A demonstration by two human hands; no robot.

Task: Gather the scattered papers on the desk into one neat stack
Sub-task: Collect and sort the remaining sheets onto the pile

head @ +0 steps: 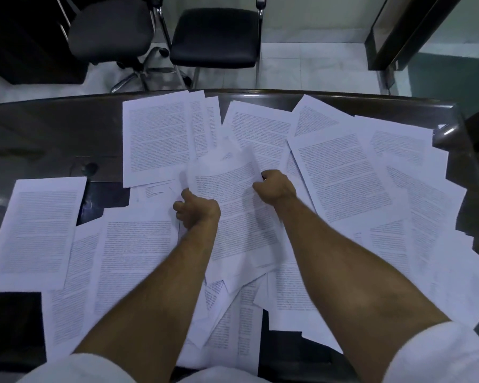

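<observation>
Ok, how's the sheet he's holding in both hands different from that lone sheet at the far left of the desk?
The held sheet is gripped at its sides by the left hand and right hand, with its far end curling; the far-left sheet lies flat and untouched. The held sheet overlaps other papers; the far-left sheet rests mostly on the bare desk. Both are white printed pages.

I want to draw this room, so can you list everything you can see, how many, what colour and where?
held sheets: a few, white, printed, gripped between both hands at desk centre
loose papers: many, white, printed, scattered overlapping across the desk
desk: one, dark, glossy
chairs: two, black, beyond the desk
floor: pale tiles
left hand: grips the held sheets' left edge
right hand: grips their right edge
</observation>
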